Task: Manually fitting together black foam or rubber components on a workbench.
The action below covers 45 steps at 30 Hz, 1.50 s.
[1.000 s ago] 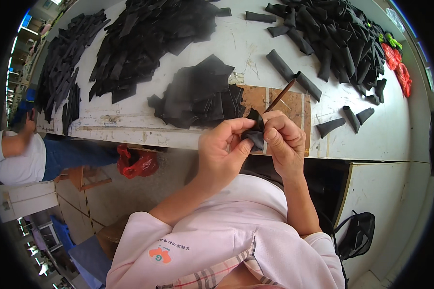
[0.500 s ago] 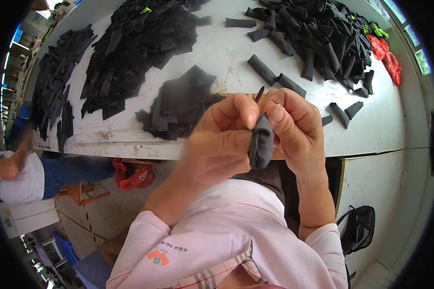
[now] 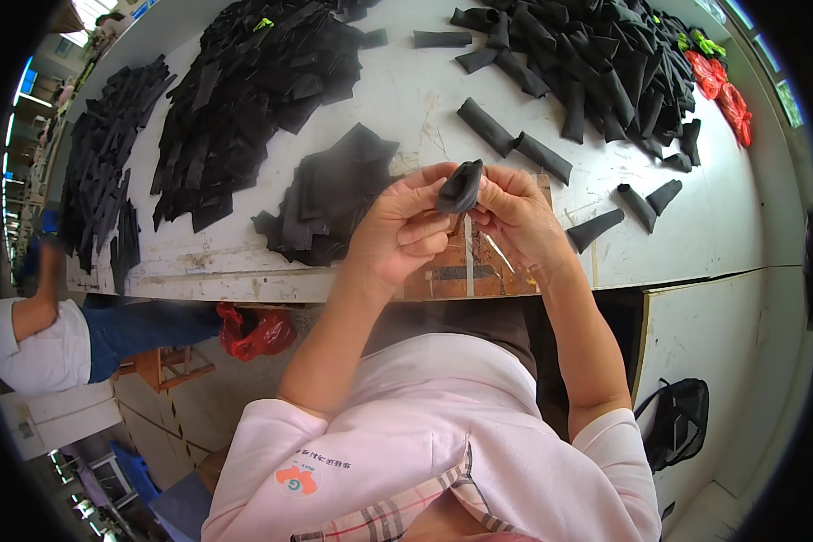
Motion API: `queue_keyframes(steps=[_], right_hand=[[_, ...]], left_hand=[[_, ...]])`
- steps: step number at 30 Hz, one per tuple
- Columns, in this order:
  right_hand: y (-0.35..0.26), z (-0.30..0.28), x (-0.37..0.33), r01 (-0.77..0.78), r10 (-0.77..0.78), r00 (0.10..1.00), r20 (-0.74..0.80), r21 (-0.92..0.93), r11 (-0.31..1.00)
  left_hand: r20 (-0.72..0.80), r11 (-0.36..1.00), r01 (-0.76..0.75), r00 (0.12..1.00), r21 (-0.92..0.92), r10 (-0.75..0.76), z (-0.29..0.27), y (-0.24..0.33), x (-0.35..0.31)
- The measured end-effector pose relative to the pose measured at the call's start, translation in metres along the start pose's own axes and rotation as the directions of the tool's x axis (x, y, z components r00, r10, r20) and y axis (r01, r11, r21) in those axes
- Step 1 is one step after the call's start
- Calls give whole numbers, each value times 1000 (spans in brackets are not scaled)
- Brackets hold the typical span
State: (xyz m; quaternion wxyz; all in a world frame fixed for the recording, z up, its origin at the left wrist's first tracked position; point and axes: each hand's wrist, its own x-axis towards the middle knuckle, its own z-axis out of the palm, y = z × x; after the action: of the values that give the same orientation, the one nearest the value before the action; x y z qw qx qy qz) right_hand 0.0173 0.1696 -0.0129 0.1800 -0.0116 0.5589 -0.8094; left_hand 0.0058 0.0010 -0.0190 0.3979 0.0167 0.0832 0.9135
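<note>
Between my two hands, over the table's front edge, is a small black fabric tube (image 3: pixel 461 187) with its open end turned up. My left hand (image 3: pixel 399 228) pinches its left side with thumb and fingers. On the other side, my right hand (image 3: pixel 519 215) grips the rim between thumb and forefinger, the other fingers curled below. Under my hands lies a worn brown wooden board (image 3: pixel 452 278). Flat black fabric pieces (image 3: pixel 339 185) are stacked just left of my left hand. A single black tube (image 3: pixel 594 229) rests right of my right hand.
Large heaps of flat black pieces (image 3: pixel 244 99) cover the white table's (image 3: pixel 406 99) left side. Rolled black tubes (image 3: pixel 596 72) are piled at the far right beside red plastic bags (image 3: pixel 718 90). Another person (image 3: pixel 41 339) is at the left. A black bag (image 3: pixel 679 423) hangs at lower right.
My hands have moved away from me and slightly left with the tube, whose open end now shows. The dark pointed tip between my hands has gone from sight. The board is more exposed.
</note>
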Motion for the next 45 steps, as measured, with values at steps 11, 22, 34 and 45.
queue_keyframes(steps=[11,22,34,45], right_hand=[[16,-2,6,99,-96,995,26,-110,989],[18,-1,-1,176,-202,977,-67,-280,944],[-22,7,-22,493,-651,757,-60,-601,629],[-7,4,-17,352,-473,841,262,-930,109]], left_hand=[[-289,754,-17,918,657,273,39,-22,-11],[-231,955,70,973,289,-2,-20,-4,-9],[386,10,-492,696,871,605,28,-21,3],[238,317,-532,732,785,638,18,-28,-5]])
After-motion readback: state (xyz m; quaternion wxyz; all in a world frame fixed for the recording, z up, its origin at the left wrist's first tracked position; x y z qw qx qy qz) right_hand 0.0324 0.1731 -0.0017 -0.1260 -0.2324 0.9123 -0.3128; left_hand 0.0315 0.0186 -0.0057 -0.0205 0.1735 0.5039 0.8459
